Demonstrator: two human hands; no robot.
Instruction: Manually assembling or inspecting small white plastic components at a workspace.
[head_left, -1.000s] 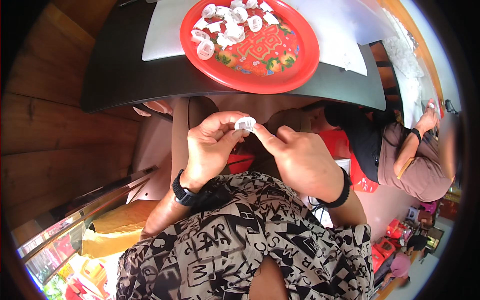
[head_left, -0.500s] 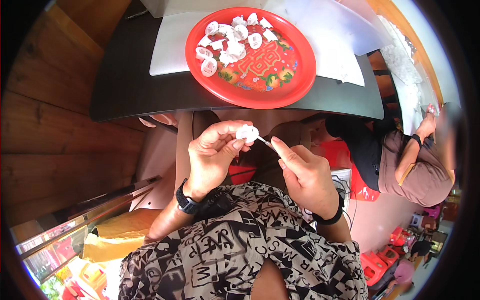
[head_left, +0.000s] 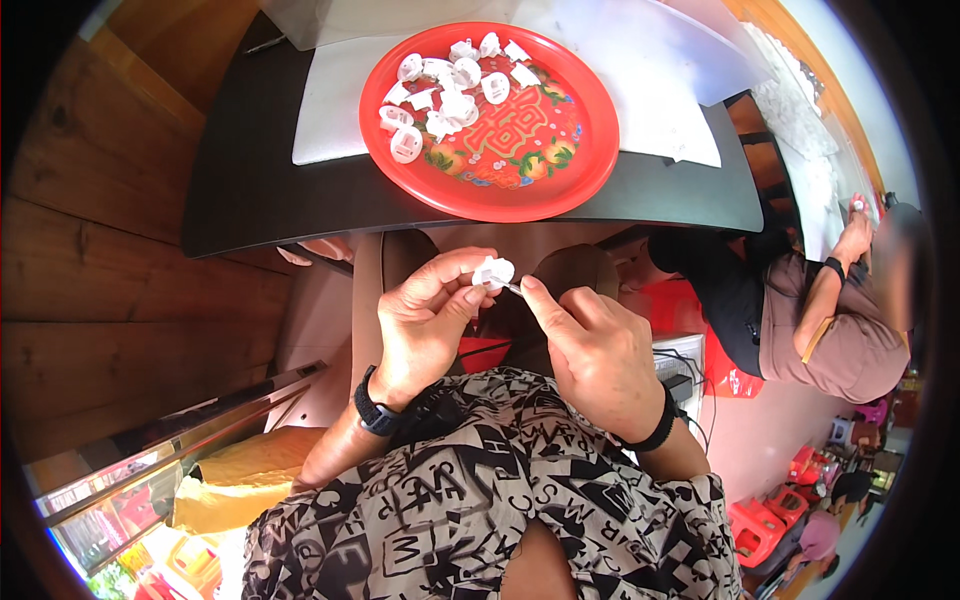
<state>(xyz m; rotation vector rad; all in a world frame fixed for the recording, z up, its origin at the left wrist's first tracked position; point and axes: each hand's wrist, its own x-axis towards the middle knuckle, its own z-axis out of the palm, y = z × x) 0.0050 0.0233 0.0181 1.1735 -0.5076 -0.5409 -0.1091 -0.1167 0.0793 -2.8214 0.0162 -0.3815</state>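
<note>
Between the thumb and fingers of my left hand [head_left: 418, 318] is a small round white plastic part [head_left: 493, 271], held over my lap just in front of the table edge. My right hand [head_left: 607, 352] grips a slender metal tool [head_left: 514, 288] with the index finger stretched along it. The tool's tip meets the lower right side of the part; its handle is hidden inside my hand. Beyond both hands, a round red tray [head_left: 480, 207] carries several similar white plastic parts [head_left: 406, 144], heaped mostly on its left half.
The tray rests on a white sheet [head_left: 325, 115] on a dark table [head_left: 260, 200]. A translucent plastic panel [head_left: 700, 45] stands behind. On the right a person in a brown top [head_left: 830, 345] sits bent forward. Red stools [head_left: 757, 530] stand at the lower right.
My right hand has come slightly left and down, bringing the tool's tip closer against the part. The part has tilted a little in my left hand. The view has shifted slightly.
</note>
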